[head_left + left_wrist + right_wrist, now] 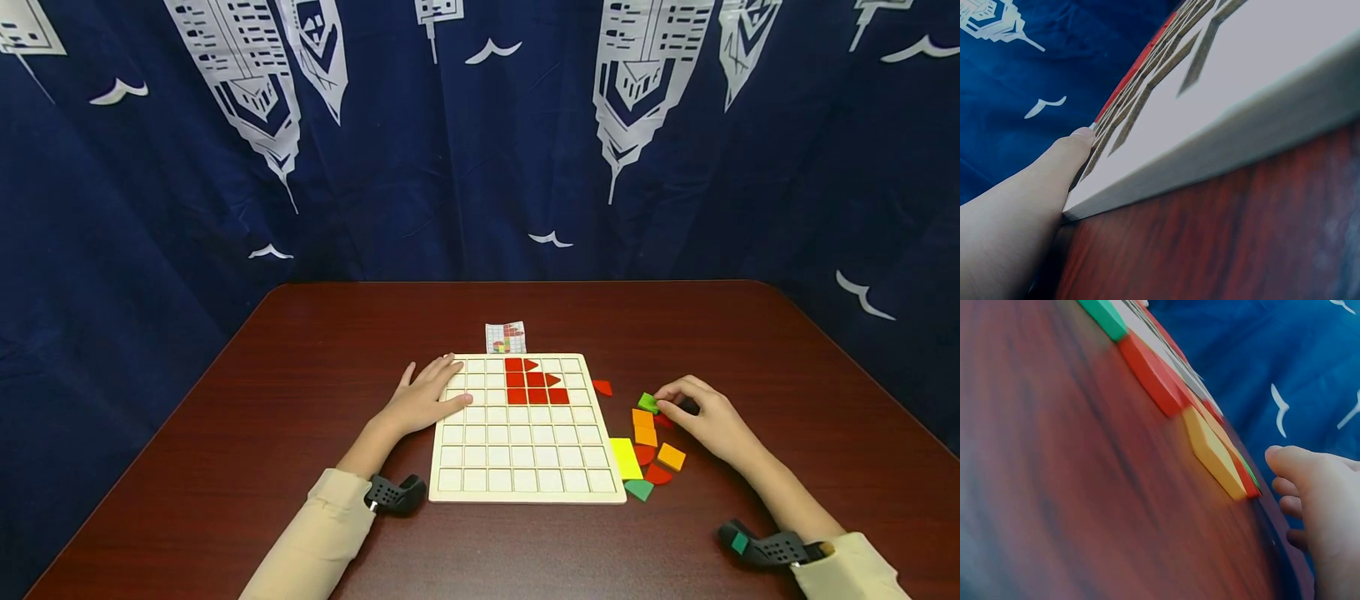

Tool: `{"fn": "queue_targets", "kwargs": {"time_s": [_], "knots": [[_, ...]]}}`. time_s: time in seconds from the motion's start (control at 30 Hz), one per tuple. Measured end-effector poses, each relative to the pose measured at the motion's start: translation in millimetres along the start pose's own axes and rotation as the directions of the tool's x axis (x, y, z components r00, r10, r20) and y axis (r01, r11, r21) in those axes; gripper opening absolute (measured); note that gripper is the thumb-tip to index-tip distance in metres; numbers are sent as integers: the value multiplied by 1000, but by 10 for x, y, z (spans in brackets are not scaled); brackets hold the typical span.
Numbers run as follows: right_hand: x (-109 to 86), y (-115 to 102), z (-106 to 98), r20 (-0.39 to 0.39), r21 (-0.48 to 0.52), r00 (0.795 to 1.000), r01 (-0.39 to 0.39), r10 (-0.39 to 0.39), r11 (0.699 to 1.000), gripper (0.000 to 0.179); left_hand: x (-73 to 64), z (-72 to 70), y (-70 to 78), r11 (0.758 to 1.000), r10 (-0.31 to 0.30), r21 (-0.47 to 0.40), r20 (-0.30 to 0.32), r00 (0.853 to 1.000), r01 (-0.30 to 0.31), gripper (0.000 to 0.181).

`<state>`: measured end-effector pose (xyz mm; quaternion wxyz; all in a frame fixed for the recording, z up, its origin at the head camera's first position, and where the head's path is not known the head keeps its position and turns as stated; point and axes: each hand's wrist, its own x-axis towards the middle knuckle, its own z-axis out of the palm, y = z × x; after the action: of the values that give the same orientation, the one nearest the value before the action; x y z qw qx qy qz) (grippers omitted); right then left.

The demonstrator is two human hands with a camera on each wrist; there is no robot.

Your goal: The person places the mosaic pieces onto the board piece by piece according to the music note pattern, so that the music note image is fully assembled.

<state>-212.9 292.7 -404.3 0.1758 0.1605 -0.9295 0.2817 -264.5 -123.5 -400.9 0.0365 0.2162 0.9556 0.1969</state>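
A white gridded board (525,458) lies on the table, with several red square tiles (516,380) and two red triangles (531,365) in its upper cells. My left hand (423,400) rests on the board's upper left edge, fingers spread and thumb on the surface; its thumb (1075,147) shows in the left wrist view. Beside the loose pieces, my right hand (705,417) has its thumb and index fingertips close together at a light green square tile (647,403). Whether they touch it is unclear. In the right wrist view, the thumb (1291,464) stands apart from the pieces.
Right of the board lie orange squares (643,427), red curved pieces (658,474), a yellow piece (626,458), a dark green piece (639,489) and a lone red piece (603,387). A small pattern card (506,337) sits behind the board. A blue curtain (450,167) hangs behind the table.
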Motion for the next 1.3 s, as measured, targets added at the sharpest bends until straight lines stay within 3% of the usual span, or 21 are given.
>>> {"fn": "queue_targets", "kwargs": {"time_s": [0.17,0.33,0.57,0.9,1.3], "knots": [[-25,112,-64,60,36,995,-78,76,996,9,0,12,-7,1000,-2,0,-1,1000,2,71],[-44,145,-153,180,67,973,-159,145,985,19,4,16,-6,1000,2,3,-2,1000,-2,70],[-43,162,-222,299,92,948,-138,105,986,26,13,18,-8,1000,2,10,-3,1000,-2,71],[-19,158,-223,305,110,951,-92,55,990,26,6,4,1,1000,2,-1,1,1000,-2,71],[-11,148,-190,277,136,956,-133,91,982,27,1,6,-12,1000,4,-7,-8,1000,-4,70]]}}
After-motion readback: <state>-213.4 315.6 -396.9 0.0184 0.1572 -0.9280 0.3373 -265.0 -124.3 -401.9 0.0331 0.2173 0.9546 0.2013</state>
